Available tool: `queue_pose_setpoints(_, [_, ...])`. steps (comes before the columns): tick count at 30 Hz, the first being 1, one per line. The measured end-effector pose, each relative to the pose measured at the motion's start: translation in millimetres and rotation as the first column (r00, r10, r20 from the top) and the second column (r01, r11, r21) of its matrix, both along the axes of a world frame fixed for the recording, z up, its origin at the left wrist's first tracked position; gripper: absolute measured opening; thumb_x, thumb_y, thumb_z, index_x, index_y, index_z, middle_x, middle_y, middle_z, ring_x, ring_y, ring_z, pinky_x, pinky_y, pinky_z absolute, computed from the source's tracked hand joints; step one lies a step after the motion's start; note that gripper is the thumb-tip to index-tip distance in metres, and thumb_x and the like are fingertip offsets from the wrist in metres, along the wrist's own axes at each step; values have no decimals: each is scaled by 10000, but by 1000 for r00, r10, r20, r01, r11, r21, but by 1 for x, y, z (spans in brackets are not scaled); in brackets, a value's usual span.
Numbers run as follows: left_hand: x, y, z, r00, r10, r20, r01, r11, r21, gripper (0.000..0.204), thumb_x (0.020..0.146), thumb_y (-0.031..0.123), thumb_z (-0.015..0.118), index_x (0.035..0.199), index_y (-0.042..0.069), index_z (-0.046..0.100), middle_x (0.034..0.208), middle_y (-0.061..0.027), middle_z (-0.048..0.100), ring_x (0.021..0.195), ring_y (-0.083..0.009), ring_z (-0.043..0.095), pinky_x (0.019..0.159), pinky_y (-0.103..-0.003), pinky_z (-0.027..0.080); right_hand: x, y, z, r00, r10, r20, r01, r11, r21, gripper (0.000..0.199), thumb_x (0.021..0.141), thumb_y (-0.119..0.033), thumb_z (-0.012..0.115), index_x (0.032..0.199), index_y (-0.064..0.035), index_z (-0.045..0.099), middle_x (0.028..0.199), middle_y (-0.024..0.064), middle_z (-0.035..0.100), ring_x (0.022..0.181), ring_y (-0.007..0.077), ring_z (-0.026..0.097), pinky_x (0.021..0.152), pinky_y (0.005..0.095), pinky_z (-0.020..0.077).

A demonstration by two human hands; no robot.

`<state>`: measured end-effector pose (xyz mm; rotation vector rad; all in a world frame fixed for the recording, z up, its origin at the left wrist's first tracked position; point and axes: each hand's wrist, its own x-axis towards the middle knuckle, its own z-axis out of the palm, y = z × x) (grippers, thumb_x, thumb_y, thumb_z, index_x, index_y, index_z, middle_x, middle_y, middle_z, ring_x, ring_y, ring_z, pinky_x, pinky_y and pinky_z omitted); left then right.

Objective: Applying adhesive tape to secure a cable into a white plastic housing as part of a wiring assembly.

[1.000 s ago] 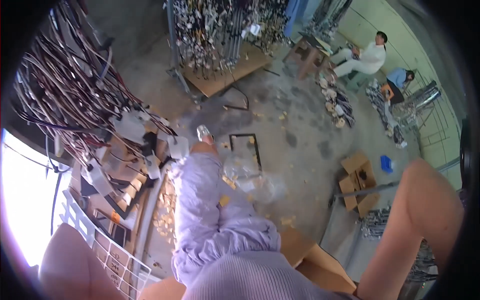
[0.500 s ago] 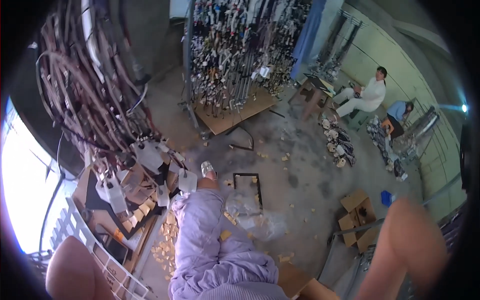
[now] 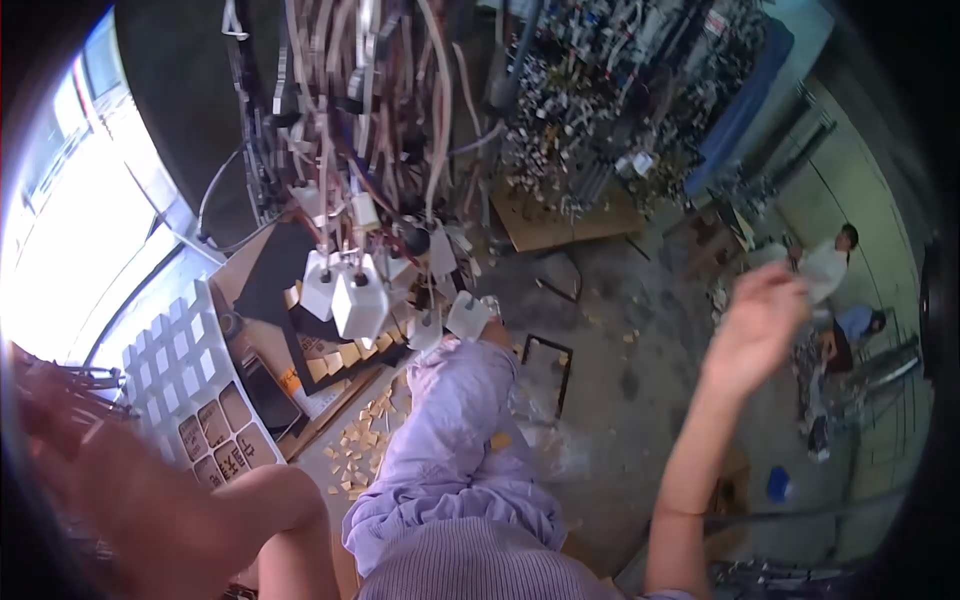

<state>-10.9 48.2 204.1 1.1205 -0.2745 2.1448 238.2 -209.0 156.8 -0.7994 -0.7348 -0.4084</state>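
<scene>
My right hand point(image 3: 757, 325) is raised in the open air at the right, its fingers smeared by motion. Whether they hold anything cannot be made out. My left hand point(image 3: 75, 435) reaches to the dim left rim, beside a bunch of dark thin leads point(image 3: 85, 380); its fingers are blurred and partly lost in shadow. Ahead of me hangs a thick bundle of cables point(image 3: 375, 110), with white block-shaped tags point(image 3: 360, 300) dangling at its lower end. Neither hand touches that bundle.
A pale compartment tray point(image 3: 165, 345) stands left, with a phone-like dark slab point(image 3: 270, 393) and a black frame point(image 3: 320, 370) carrying tan tabs. Tan scraps point(image 3: 365, 440) litter the floor. Behind are a dense rack of cables point(image 3: 610, 120) and two seated people point(image 3: 828, 262). A blue object point(image 3: 778, 484) lies right.
My view has swung left, so the cable bundle sits nearer the middle. My right hand has come up into view; my left forearm now stretches toward the left rim.
</scene>
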Motion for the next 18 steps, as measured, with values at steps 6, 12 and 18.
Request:
queue_pose_setpoints(6, [25, 27, -114, 624, -146, -768, -84, 964, -252, 338, 837, 164, 564, 1128, -8, 548, 1090, -104, 551, 1045, -209, 549, 930, -381, 439, -91, 98, -71, 911, 358, -205, -412, 775, -479, 345, 772, -7, 623, 1018, -86, 394, 938, 158, 592, 818, 170, 574, 752, 296, 471])
queue_pose_setpoints(12, [42, 11, -127, 305, 33, -952, -151, 988, -14, 673, 672, 54, 730, 1307, 64, 508, 1177, -142, 576, 1023, -319, 572, 903, -387, 439, -120, 141, -77, 936, 341, -90, -311, 679, -665, 393, 737, -6, 695, 1015, -54, 422, 1111, 161, 555, 1066, 226, 541, 942, 345, 414])
queue_pose_setpoints(18, [12, -16, -130, 298, -459, -837, 181, 888, -423, 651, 607, 86, 759, 1182, 6, 467, 1116, -87, 443, 1049, -194, 487, 938, -313, 409, -139, 140, -84, 811, 388, -438, -569, 696, -437, 448, 766, -122, 739, 1098, -54, 445, 1003, 74, 519, 973, 146, 490, 882, 298, 389])
